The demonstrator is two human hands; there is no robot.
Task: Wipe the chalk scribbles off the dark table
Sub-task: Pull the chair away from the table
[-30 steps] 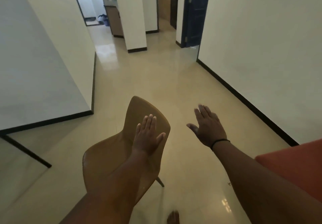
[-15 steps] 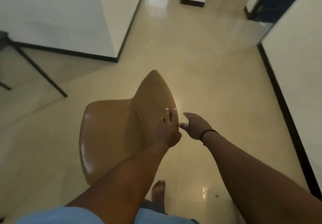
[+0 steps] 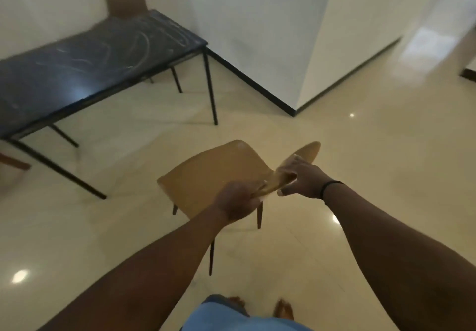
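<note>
The dark table (image 3: 77,73) stands at the upper left against the white wall (image 3: 257,21), on thin black legs. Its glossy top carries pale chalk scribbles (image 3: 144,39), loops and curved lines, thickest toward its far right end. Nearer, on the shiny floor (image 3: 386,163), well apart from the table, stands a tan chair (image 3: 219,168). The left hand (image 3: 238,203) grips the backrest edge with curled fingers; the right hand (image 3: 301,178) holds it too.

Glossy cream floor (image 3: 360,176), white walls (image 3: 257,21)
</note>
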